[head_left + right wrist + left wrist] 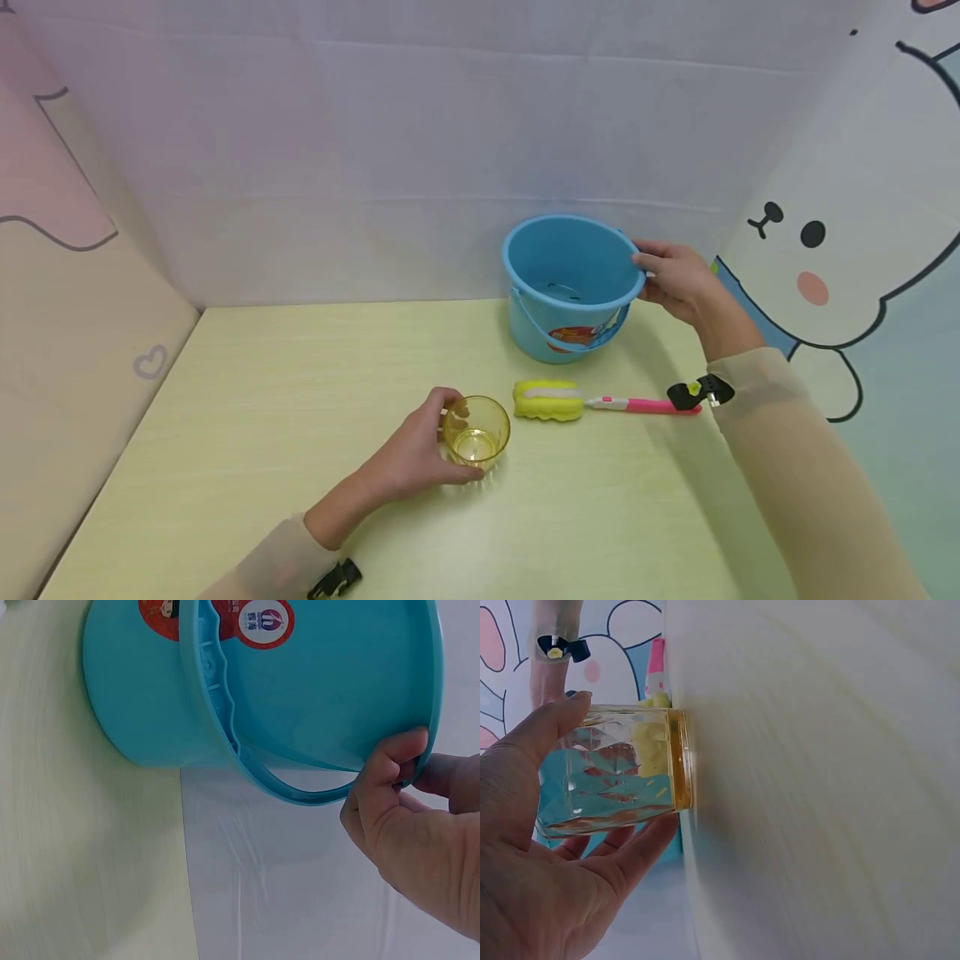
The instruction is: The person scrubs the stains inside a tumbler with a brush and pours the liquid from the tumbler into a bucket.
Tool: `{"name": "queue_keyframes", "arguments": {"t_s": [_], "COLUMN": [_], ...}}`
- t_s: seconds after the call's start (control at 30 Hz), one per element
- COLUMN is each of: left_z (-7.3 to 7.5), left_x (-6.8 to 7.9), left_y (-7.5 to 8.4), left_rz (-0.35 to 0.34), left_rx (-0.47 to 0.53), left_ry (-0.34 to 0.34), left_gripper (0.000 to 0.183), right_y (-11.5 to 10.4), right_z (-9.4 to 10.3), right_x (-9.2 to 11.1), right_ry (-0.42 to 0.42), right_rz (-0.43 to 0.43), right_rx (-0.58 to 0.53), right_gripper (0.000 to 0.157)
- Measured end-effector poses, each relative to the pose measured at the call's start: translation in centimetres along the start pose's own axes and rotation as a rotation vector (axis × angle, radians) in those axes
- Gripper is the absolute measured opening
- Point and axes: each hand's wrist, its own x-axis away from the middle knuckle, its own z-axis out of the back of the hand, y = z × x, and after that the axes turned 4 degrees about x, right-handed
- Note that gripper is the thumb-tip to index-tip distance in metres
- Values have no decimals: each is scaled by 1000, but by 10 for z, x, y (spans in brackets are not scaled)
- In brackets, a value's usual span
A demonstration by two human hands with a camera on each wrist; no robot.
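Note:
An amber glass cup (pixel 477 432) stands upright on the table, and my left hand (pixel 420 454) holds it from the left. Thumb and fingers curl round its sides in the left wrist view, where the faceted cup (pixel 611 769) touches the tabletop. At the back, a blue bucket (pixel 551 321) has its handle hanging down in front. My right hand (pixel 678 279) pinches its rim on the right side, by the handle's end. Between cup and bucket lies a cleaning brush (pixel 549 401) with a yellow sponge head and a pink and white handle.
The pale wooden table (pixel 262 400) meets a white cloth wall (pixel 337 167) behind the bucket. Printed panels stand on both sides, the right one showing a cartoon animal (pixel 862 250). The right forearm passes just beyond the brush handle's end.

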Motion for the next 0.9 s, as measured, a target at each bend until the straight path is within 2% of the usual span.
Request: {"name": "queue_keyframes", "arguments": {"t_s": [0.53,0.73,0.9], "left_z": [4,12,22], "left_x": [2,6,9], "left_y": [-5,-2,3], "left_rz": [22,27,27], "left_rx": [17,19,25], "left_ry": [-35,-29,0], "left_gripper": [103,109,100], "right_y": [3,6,9], "right_z": [3,6,7], "right_x": [-1,-3,-1], "right_ry": [-37,-45,-50], "right_rz": [-3,-11,-11], "right_rx": [-4,25,28], "right_gripper": [59,59,60]}}
